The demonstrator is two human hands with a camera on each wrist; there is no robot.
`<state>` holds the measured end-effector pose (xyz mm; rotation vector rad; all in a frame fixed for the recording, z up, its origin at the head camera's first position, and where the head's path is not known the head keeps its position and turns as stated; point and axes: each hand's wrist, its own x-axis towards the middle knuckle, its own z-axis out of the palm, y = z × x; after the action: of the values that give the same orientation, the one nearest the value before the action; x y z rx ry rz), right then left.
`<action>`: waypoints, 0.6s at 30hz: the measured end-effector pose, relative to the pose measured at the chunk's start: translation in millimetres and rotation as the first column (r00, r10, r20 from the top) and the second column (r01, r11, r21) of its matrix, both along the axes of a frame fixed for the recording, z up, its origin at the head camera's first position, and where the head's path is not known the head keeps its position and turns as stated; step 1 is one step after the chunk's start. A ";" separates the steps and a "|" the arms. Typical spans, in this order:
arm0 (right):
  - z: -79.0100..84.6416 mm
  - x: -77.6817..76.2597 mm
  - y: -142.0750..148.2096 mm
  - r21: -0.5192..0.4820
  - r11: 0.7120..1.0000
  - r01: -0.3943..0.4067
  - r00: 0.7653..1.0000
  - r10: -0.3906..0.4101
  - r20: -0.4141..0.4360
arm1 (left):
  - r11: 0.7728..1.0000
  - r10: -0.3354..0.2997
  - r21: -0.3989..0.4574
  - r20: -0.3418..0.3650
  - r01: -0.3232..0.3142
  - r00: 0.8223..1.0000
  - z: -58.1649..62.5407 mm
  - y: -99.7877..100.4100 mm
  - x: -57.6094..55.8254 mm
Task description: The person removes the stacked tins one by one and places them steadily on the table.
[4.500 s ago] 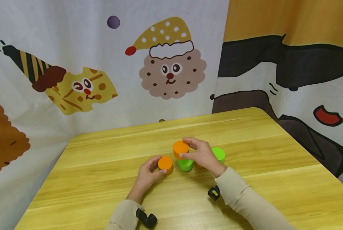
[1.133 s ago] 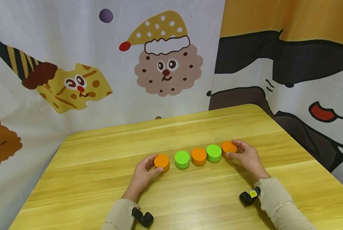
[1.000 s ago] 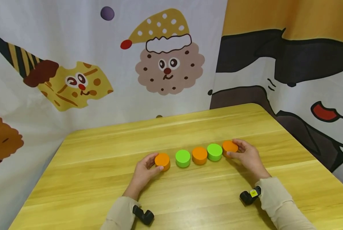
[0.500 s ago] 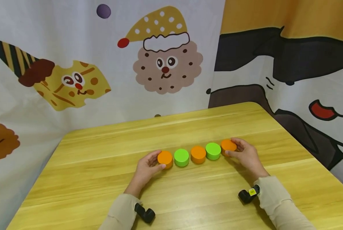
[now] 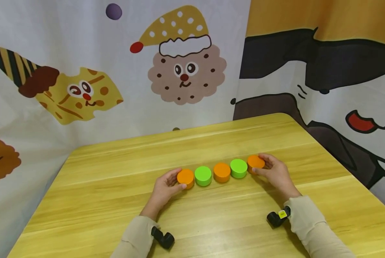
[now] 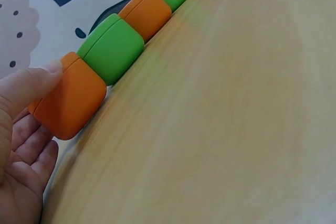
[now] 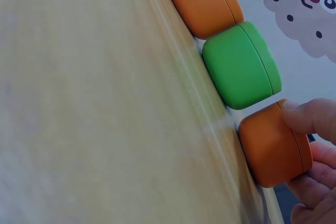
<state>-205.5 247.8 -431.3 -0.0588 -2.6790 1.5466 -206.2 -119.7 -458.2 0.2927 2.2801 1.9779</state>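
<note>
Several small round lidded jars stand upright in a slanting row, orange and green by turns. My left hand (image 5: 164, 187) pinches the orange jar at the left end (image 5: 185, 178) between thumb and fingers. Close beside it is a green jar (image 5: 203, 175), then the middle orange jar (image 5: 222, 172) and a second green jar (image 5: 239, 168). At the right end, my right hand (image 5: 277, 175) holds another orange jar (image 5: 255, 163), its thumb (image 7: 310, 116) on the lid's edge. The right wrist view shows a narrow gap between that jar and the green one (image 7: 241, 66).
The jars stand on a wood-grain table (image 5: 211, 222) with rounded far corners. Behind it hangs a curtain (image 5: 131, 118) printed with cartoon food characters. A black wrist camera (image 5: 162, 238) sits at the left cuff, another (image 5: 277, 217) at the right.
My right hand, earlier holding an orange jar above a green one, is now at the row's right end with an orange jar. My left hand has slid its orange jar right, closer to the green one.
</note>
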 end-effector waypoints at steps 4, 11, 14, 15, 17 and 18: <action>-0.2 -0.6 -0.9 -0.003 1.000 -0.006 1.000 0.006 0.007 | 1.000 0.002 -0.002 0.002 -0.002 1.000 -2.0 -1.6 0.1; -0.4 1.1 -1.3 -0.008 1.000 -0.010 1.000 0.010 0.017 | 1.000 0.006 0.012 0.018 -0.006 1.000 -3.6 -1.7 2.2; -1.0 2.2 -0.7 -0.007 1.000 -0.010 1.000 0.011 0.021 | 1.000 0.000 0.009 0.022 -0.001 1.000 -5.0 -1.3 1.9; -1.2 2.6 -0.4 -0.006 1.000 -0.011 1.000 0.012 0.024 | 1.000 -0.003 0.011 0.024 0.003 1.000 -5.3 -1.3 1.8; -0.4 4.0 0.2 -0.002 1.000 -0.008 0.999 0.008 0.035 | 1.000 -0.015 0.010 0.022 0.015 1.000 -4.9 -1.9 2.1; 0.6 4.9 0.2 -0.002 1.000 -0.003 0.999 0.003 0.038 | 1.000 -0.020 0.000 0.020 0.020 1.000 -4.1 -2.5 2.5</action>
<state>-200.6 248.0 -430.8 -0.0848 -2.7075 1.5653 -203.7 -122.1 -462.3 0.2938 2.2563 1.9617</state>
